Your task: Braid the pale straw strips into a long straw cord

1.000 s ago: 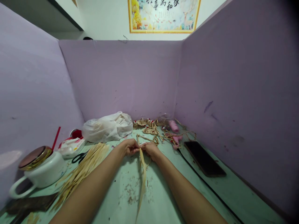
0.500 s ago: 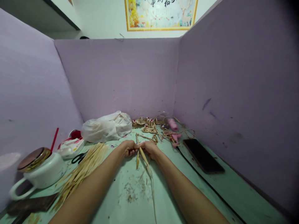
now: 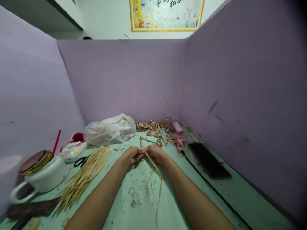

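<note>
Close together at the middle of the table, my left hand (image 3: pixel 134 155) and my right hand (image 3: pixel 155 153) are both closed, thumbs and fingers pinching straw strips at one spot. A long pale straw strip (image 3: pixel 156 169) runs out from between them and trails toward me, its tip curling on the tabletop. Just beyond my fingers lies a thin twisted straw cord (image 3: pixel 150 140), which seems to lead into the pinch; the join is hidden by my fingers. To the left of my left arm lies a bundle of loose straw strips (image 3: pixel 88 175).
At left stand a white mug (image 3: pixel 46 177) with a lidded jar (image 3: pixel 35 162), scissors (image 3: pixel 81 161) and a dark flat-bladed tool (image 3: pixel 33 207). A white plastic bag (image 3: pixel 110 129), woven straw pieces (image 3: pixel 153 131) and a pink glue gun (image 3: pixel 180 142) lie behind. A phone (image 3: pixel 209 159) is at right.
A short straw end that hung beneath my fingers has gone out of sight by my left hand. The long strip now bows to the right, and its tail has shifted.
</note>
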Demonstrator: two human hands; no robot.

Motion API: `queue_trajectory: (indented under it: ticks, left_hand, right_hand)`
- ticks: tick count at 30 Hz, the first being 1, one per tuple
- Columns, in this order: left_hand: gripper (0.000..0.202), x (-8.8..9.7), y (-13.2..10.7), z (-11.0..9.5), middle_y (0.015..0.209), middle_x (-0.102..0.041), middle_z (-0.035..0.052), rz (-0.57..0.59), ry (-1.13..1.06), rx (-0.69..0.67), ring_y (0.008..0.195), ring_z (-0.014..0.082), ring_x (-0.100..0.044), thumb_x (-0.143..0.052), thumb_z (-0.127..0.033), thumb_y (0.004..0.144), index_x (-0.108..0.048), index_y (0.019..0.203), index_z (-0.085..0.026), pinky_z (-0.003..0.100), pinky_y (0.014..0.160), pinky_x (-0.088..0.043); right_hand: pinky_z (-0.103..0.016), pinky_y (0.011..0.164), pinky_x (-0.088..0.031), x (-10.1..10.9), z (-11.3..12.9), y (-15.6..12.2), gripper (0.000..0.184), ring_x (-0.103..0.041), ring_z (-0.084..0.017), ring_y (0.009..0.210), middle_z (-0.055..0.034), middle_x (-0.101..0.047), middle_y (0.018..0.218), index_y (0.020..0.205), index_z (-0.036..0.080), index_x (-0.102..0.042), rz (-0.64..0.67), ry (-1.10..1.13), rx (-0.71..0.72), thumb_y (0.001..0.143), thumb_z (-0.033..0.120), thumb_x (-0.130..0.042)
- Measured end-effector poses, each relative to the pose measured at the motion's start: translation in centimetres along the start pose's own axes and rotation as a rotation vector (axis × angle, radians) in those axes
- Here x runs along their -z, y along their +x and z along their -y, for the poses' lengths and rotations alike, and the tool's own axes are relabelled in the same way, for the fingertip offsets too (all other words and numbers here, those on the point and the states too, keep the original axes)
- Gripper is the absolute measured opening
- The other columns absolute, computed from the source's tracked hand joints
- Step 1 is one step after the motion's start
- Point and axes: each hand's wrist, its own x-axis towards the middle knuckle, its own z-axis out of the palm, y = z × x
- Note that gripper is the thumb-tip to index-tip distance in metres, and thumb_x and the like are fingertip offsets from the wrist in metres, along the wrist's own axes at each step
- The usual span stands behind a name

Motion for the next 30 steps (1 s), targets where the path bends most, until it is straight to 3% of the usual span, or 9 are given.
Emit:
queue_trajectory:
  ticks: [5, 10, 16, 19, 26, 30]
  left_hand:
    - [0.018, 0.3, 0.1, 0.4, 0.034, -0.034, -0.0050, -0.073, 0.009, 0.049, 0.027, 0.0014, -0.024, -0.049, -0.015, 0.067, -0.042, 0.050, -0.013, 0.013, 0.031, -0.013]
    - [0.015, 0.2, -0.2, 0.7, 0.034, -0.034, -0.0064, -0.139, 0.017, -0.046, 0.027, 0.0017, -0.023, -0.052, -0.015, 0.060, -0.041, 0.050, -0.014, 0.016, 0.031, -0.012]
    - [0.011, 0.6, -0.4, 0.9, 0.038, -0.035, -0.0073, -0.075, 0.043, -0.165, 0.029, 0.0013, -0.025, -0.056, -0.020, 0.057, -0.048, 0.055, -0.013, 0.016, 0.033, -0.011]
    - [0.012, 0.4, -0.5, 0.9, 0.036, -0.031, -0.0081, -0.098, 0.050, -0.165, 0.029, 0.0015, -0.023, -0.058, -0.020, 0.055, -0.049, 0.054, -0.013, 0.017, 0.034, -0.010]
    - [0.018, -0.9, -0.2, 0.8, 0.031, -0.026, -0.0075, -0.276, 0.015, -0.157, 0.027, 0.0032, -0.020, -0.051, -0.011, 0.052, -0.036, 0.045, -0.017, 0.019, 0.033, -0.008]
    - [0.021, -1.4, -0.2, 0.7, 0.033, -0.028, -0.0078, -0.333, -0.020, -0.212, 0.028, 0.0024, -0.022, -0.049, -0.006, 0.050, -0.032, 0.045, -0.017, 0.018, 0.033, -0.010]
  right_hand:
    - [-0.018, 0.035, -0.013, 0.4, -0.1, -0.1, 0.008, -0.026, -0.003, 0.031, 0.0039, -0.046, 0.039, 0.057, 0.012, -0.053, 0.063, -0.034, 0.011, 0.063, 0.011, -0.049]
    - [-0.019, 0.035, -0.012, 0.3, 0.2, -0.6, 0.011, -0.023, -0.003, 0.030, 0.0066, -0.039, 0.035, 0.053, 0.013, -0.050, 0.054, -0.064, 0.017, 0.064, 0.013, -0.050]
    - [-0.019, 0.036, -0.015, 0.3, -0.2, -0.2, 0.007, -0.027, -0.003, 0.030, 0.0063, -0.041, 0.035, 0.056, 0.013, -0.054, -0.017, -0.148, 0.026, 0.063, 0.014, -0.052]
    - [-0.018, 0.038, -0.020, 0.4, -0.6, 0.1, 0.009, -0.031, -0.004, 0.033, 0.0047, -0.045, 0.037, 0.052, 0.012, -0.055, -0.033, -0.213, 0.098, 0.061, 0.014, -0.053]
    - [-0.018, 0.045, -0.029, 0.3, 0.0, 0.1, 0.012, -0.044, -0.008, 0.046, -0.0002, -0.058, 0.049, 0.057, 0.012, -0.066, -0.189, -0.629, 0.259, 0.057, 0.015, -0.054]
    - [-0.020, 0.045, -0.029, 0.1, 1.0, -0.5, 0.017, -0.052, -0.013, 0.054, -0.0042, -0.062, 0.056, 0.064, 0.013, -0.070, -0.349, -0.899, 0.237, 0.055, 0.020, -0.057]
